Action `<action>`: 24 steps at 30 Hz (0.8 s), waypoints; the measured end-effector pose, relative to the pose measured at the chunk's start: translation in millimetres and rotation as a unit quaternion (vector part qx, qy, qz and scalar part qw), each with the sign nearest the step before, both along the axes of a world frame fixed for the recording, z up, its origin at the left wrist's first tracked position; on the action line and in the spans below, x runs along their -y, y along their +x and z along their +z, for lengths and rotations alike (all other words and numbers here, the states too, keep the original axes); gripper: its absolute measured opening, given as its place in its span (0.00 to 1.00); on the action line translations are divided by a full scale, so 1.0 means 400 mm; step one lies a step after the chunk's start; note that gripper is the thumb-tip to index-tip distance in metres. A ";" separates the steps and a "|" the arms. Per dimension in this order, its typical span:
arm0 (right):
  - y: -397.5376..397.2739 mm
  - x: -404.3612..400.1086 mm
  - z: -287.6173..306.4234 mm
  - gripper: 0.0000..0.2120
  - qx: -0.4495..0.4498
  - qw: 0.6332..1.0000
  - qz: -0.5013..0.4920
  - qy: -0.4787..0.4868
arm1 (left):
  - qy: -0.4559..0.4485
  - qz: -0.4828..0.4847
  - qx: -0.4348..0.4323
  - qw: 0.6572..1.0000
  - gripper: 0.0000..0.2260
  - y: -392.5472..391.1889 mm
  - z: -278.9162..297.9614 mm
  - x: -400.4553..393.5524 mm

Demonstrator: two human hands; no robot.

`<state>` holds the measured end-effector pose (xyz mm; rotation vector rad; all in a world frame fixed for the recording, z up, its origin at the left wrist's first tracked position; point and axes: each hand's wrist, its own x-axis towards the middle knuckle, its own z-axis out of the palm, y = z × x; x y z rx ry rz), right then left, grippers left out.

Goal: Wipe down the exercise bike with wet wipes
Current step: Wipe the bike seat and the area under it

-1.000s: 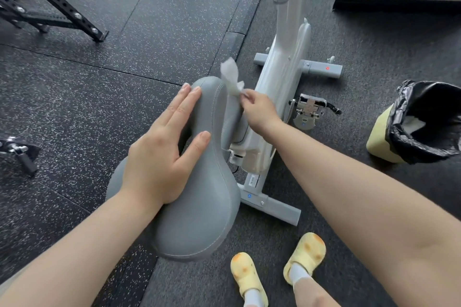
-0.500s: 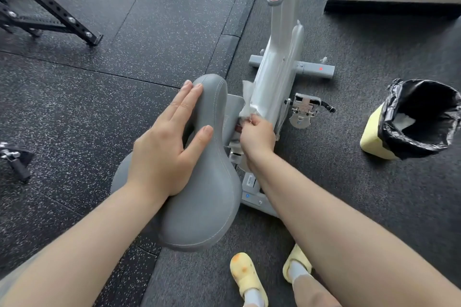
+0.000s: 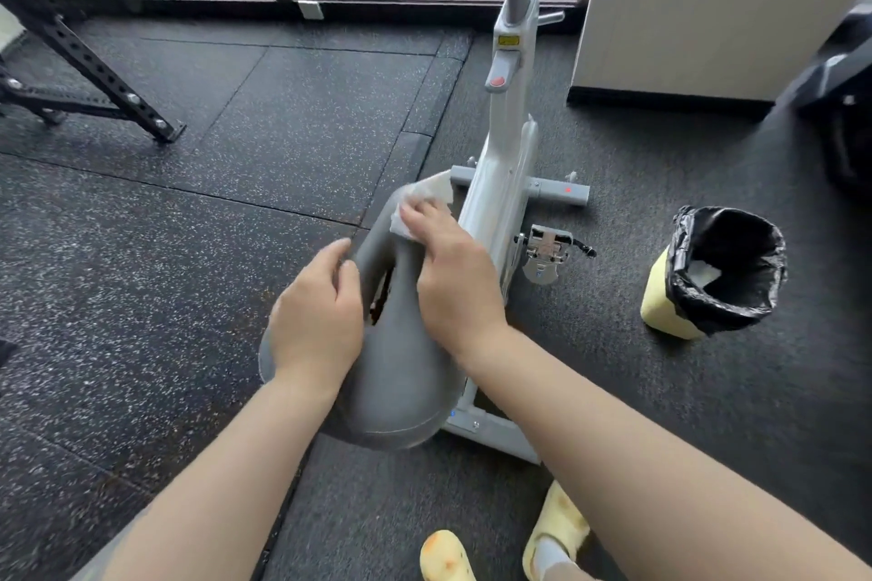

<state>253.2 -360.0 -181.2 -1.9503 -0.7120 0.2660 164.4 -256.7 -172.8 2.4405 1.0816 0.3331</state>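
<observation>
A white-grey exercise bike stands on the dark rubber floor, with its grey saddle right below me. My right hand presses a white wet wipe flat onto the saddle's narrow nose, fingers stretched over it. My left hand holds the saddle's left side, with its fingers curled over the edge. The bike's pedal sticks out to the right of the frame.
A small yellow bin with a black liner stands on the floor to the right, a used wipe inside. A black steel rack is at the far left. A white cabinet stands at the back right. My yellow slippers are below.
My right hand came up from beside the bike frame and put the wipe on top of the saddle nose. My left hand slid from lying flat on the saddle to gripping its left edge.
</observation>
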 end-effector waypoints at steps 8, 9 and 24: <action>-0.137 0.088 -0.019 0.27 0.243 0.950 0.128 -0.149 | -0.095 -0.048 0.103 0.989 0.20 -0.203 -0.057 -0.031; -0.105 0.070 -0.017 0.26 0.246 0.951 0.091 -0.164 | -0.114 -0.032 0.125 0.985 0.20 -0.210 -0.062 -0.021; -0.339 0.117 -0.029 0.19 0.311 0.935 0.065 -0.155 | -0.007 -0.082 0.102 0.991 0.25 -0.209 -0.079 -0.033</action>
